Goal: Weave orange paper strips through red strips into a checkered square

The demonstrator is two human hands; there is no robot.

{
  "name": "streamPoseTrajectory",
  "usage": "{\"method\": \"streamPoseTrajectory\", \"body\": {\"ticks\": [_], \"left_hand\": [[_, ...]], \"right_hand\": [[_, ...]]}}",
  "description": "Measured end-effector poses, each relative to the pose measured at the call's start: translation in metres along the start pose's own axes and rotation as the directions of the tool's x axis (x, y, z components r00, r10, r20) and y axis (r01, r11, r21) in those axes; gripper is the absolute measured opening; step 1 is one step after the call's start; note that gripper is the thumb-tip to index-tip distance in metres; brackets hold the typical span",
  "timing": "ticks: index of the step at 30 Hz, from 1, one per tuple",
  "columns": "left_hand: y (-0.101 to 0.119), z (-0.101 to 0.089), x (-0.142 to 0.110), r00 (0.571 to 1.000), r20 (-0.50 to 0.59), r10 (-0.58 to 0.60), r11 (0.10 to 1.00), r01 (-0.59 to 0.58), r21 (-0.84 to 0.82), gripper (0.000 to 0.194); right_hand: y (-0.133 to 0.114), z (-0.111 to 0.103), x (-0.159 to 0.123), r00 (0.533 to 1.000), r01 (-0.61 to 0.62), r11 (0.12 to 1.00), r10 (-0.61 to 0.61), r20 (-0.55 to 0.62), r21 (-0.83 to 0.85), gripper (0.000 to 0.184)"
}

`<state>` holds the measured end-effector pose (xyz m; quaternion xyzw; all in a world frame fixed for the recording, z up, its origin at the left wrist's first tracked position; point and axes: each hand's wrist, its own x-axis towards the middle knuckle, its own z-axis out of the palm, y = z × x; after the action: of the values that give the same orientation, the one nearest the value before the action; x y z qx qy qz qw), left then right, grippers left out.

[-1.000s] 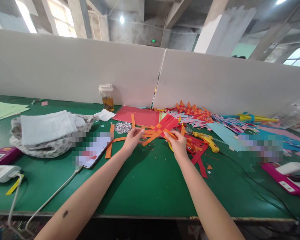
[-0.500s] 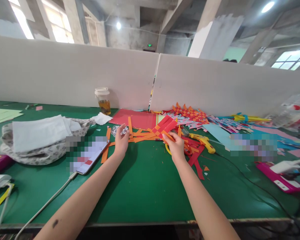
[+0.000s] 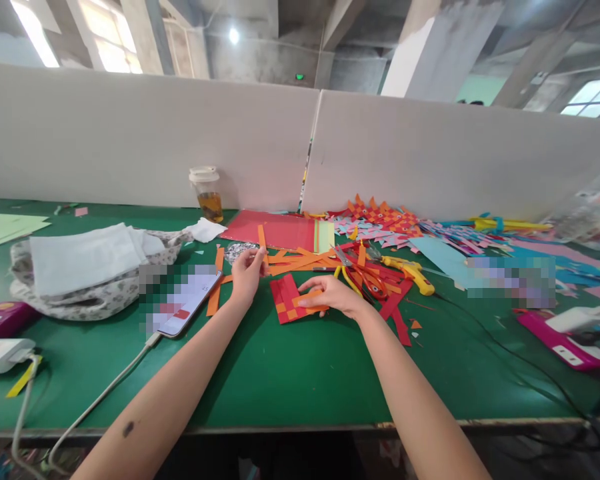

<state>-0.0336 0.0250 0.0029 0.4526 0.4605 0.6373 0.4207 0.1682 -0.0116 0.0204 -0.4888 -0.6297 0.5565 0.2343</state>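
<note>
My right hand [image 3: 333, 297] is closed on a piece of woven paper [image 3: 286, 303], red with orange checks along its lower edge. It is low over the green table, fingers on its right side. My left hand [image 3: 247, 273] is to the left, with thumb and fingertips pinched on an orange paper strip [image 3: 261, 235] that sticks up past them. More orange strips [image 3: 300, 261] lie loosely between and behind the hands. Crumpled foil [image 3: 237, 251] sits just behind my left hand. Scissors with a red-orange handle [image 3: 373, 283] lie right of my right hand among red strips.
A yellow glue gun [image 3: 413, 275] with a black cord lies at right, near heaped paper scraps [image 3: 380, 233]. At left are a charging phone [image 3: 193, 300] and a cloth bundle [image 3: 90, 267]. A lidded cup [image 3: 207, 195] stands by the white partition [image 3: 155, 133].
My right hand has brought the woven paper down, nearer and to the left, turning it. My left hand has moved slightly right, its fingers closing on an orange strip.
</note>
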Motion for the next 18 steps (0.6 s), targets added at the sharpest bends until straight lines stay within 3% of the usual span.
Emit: {"method": "streamPoseTrajectory", "body": {"ticks": [4,6,9,12,15,18], "left_hand": [[0.004,0.006,-0.006,0.995,0.096,0.013,1.000,-0.013,0.000,0.037],[0.002,0.007,-0.007,0.993,0.114,0.019,1.000,-0.020,0.001,0.033],[-0.002,0.007,-0.005,0.992,0.120,0.037,0.999,-0.041,0.031,0.027],[-0.007,0.007,-0.004,0.990,0.120,0.075,0.993,-0.085,0.081,0.026],[-0.009,0.008,-0.004,0.987,0.121,0.102,0.986,-0.117,0.123,0.026],[-0.010,0.010,-0.005,0.986,0.133,0.105,0.982,-0.124,0.141,0.027]], "right_hand": [[0.000,0.000,0.001,0.992,0.013,0.991,-0.030,-0.125,-0.137,0.044],[0.001,0.000,0.003,0.961,0.042,0.956,-0.119,-0.251,-0.291,0.041],[0.004,-0.002,0.005,0.827,0.050,0.825,-0.351,-0.439,-0.563,0.040],[0.008,-0.004,0.007,0.699,-0.007,0.723,-0.491,-0.520,-0.691,0.040],[0.011,-0.006,0.008,0.637,-0.045,0.690,-0.537,-0.552,-0.723,0.037],[0.013,-0.004,0.011,0.614,-0.067,0.678,-0.550,-0.566,-0.732,0.036]]}}
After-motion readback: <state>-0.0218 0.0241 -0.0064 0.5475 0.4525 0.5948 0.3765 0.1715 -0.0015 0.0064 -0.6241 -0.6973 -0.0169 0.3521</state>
